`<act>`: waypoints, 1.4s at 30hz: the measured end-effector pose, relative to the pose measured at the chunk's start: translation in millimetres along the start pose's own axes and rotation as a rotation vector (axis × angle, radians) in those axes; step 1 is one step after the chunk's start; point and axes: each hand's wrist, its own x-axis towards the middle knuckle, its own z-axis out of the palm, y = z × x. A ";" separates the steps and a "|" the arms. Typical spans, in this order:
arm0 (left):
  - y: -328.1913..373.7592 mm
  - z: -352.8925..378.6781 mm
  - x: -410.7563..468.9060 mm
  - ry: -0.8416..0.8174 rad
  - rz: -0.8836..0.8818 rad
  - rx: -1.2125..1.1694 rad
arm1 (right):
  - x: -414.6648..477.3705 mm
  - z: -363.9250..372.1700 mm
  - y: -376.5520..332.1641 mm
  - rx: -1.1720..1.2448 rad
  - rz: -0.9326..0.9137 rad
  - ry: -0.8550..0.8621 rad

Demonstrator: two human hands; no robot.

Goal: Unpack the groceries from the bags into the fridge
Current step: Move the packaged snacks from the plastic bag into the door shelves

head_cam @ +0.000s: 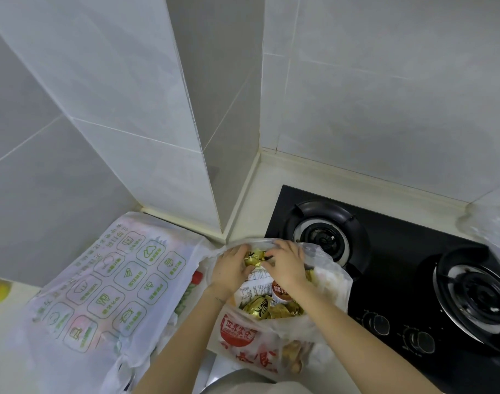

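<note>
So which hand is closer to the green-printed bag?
Left. The left hand sits just beside the green-printed bag; the right hand is farther off, on the stove side.

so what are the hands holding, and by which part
A gold foil packet in the white red-printed plastic bag: the left hand holds its left side, the right hand its right side.

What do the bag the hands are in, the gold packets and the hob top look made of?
Bag: thin translucent plastic film, crinkled, contents showing through. Gold packets: probably metallised foil, shiny sharp creases. Hob top: glossy black, likely glass, faint reflections.
</note>
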 end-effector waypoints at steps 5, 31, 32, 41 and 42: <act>0.0 2.8 -9.1 0.164 0.126 -0.061 | 0.6 6.9 -2.7 0.051 0.021 0.128; 45.4 -39.7 -27.2 0.103 0.134 -0.482 | -37.6 -55.8 -2.9 0.533 -0.277 0.233; 42.2 -41.9 -30.9 0.077 0.105 -0.495 | -37.1 -54.2 2.5 0.478 -0.252 0.234; 14.2 -41.4 -35.8 -0.026 -0.018 -0.125 | -21.0 -41.3 31.5 0.181 -0.243 0.011; 14.0 -40.9 -33.5 -0.025 -0.014 -0.101 | -19.3 -39.5 31.5 0.155 -0.252 -0.060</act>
